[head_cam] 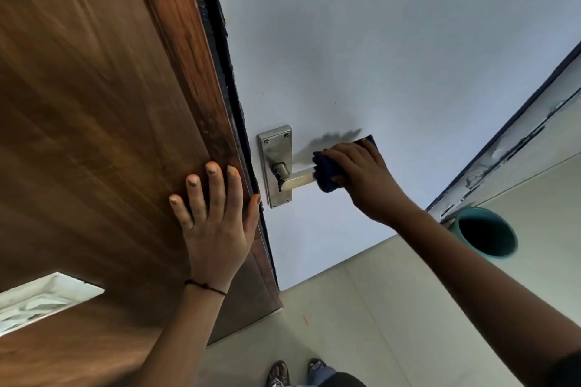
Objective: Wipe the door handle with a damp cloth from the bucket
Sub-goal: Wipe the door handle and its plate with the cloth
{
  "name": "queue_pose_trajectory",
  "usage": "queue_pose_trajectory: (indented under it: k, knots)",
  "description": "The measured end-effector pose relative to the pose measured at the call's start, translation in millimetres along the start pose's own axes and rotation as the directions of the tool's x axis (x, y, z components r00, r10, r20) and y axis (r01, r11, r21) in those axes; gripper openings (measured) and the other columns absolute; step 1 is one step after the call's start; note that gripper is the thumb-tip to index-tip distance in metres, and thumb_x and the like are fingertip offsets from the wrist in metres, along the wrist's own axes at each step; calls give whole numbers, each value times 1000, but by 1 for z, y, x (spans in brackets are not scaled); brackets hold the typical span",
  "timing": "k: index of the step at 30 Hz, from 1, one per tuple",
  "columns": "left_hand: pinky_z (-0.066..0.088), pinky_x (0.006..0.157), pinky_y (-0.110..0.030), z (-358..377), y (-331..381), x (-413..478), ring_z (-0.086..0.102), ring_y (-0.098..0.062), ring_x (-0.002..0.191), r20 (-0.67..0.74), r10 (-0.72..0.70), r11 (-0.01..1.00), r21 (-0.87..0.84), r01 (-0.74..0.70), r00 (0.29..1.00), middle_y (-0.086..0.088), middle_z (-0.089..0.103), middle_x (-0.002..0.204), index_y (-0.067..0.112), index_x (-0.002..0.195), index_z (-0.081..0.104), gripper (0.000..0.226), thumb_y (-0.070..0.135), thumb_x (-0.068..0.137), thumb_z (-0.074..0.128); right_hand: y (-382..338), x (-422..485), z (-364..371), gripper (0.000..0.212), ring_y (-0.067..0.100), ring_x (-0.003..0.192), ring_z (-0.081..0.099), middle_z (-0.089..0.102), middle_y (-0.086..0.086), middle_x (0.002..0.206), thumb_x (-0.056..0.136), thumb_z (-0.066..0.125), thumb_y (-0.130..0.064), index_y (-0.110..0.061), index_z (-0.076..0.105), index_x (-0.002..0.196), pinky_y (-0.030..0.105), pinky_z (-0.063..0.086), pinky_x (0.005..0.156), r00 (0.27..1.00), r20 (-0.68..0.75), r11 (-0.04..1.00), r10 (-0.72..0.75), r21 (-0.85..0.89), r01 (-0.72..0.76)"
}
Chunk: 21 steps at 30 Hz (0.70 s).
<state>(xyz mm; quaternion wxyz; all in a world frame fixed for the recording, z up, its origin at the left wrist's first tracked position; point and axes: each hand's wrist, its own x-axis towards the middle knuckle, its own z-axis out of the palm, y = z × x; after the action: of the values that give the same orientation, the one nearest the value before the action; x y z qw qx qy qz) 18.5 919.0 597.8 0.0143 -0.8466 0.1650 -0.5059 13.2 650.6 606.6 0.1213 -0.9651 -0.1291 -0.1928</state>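
A silver lever door handle (297, 181) juts from a steel backplate (276, 148) on the pale blue door (377, 56). My right hand (361, 176) grips a dark blue cloth (325, 171) that is wrapped around the outer end of the lever. My left hand (213, 214) lies flat with fingers spread on the brown wooden door frame (110, 104), its thumb at the frame's edge next to the backplate. A teal bucket (485, 234) stands on the floor at the right, its inside dark.
Pale tiled floor (361, 308) runs below the door. My two sandalled feet (295, 372) show at the bottom. A second frame edge with peeling paint (509, 138) runs diagonally at the right. A white recess (41, 298) sits low in the wooden panel at the left.
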Motion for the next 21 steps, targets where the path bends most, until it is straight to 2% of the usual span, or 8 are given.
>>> queue_pose_trajectory:
  k: [3,7,12,15,16,17,19,21]
  knots:
    - [-12,117,-45,2,0,0,-18,-27,146,-2,-3,1000,4,3,1000,-9,-16,159,11,153,0,79,44,96,43,-20,2,4,51,25,121,49,59,5,127,85,61,0,-14,52,133,33,19,111,997,-74,1000,4,24,-3]
    - [-13,117,-45,2,-1,-1,-19,-26,146,-2,2,1000,-10,-2,1000,-9,-15,160,10,153,0,80,41,96,47,-62,7,25,59,23,129,41,55,4,134,84,59,3,-16,46,137,39,14,117,993,-116,999,-33,8,34]
    - [-14,116,-45,0,-1,0,-20,-26,145,17,-1,1000,-13,1,1000,-9,-17,159,10,153,0,85,40,94,53,-25,0,22,54,19,132,39,54,1,134,87,58,0,-19,46,136,38,11,118,989,-139,999,49,19,-47]
    - [-14,116,-45,-1,-1,1,-20,-26,145,22,12,1000,-11,-11,1000,-9,-17,159,10,153,-1,86,40,94,53,-10,0,22,49,19,119,48,57,4,127,85,56,-4,-18,49,131,38,30,110,969,-190,979,157,159,-128]
    - [-14,116,-45,-2,-2,1,-20,-26,145,28,16,1000,-14,-16,999,-9,-18,159,10,153,-1,86,40,94,53,-11,-1,21,46,16,114,50,57,4,124,85,54,-4,-16,51,130,34,39,104,951,-193,935,243,307,-177]
    - [-14,116,-46,-2,-2,1,-21,-26,145,34,17,1000,-19,-16,999,-9,-18,159,10,153,-2,86,41,94,53,-14,-2,20,44,13,111,49,56,4,124,88,51,-1,-14,50,130,27,43,97,919,-140,824,369,506,-254]
    - [-14,116,-45,-3,-2,1,-21,-26,145,45,20,999,-29,-18,999,-9,-18,159,10,153,-2,86,41,94,53,-26,-6,19,39,12,109,54,55,3,124,96,46,-1,-12,46,134,21,47,92,833,50,434,550,836,-336]
    - [-15,116,-45,-4,-2,0,-22,-26,145,49,18,999,-36,-16,999,-9,-19,159,10,153,-3,87,40,94,54,-36,-8,29,32,19,104,61,60,6,119,101,43,-11,-14,44,133,38,51,98,754,151,77,639,963,-258]
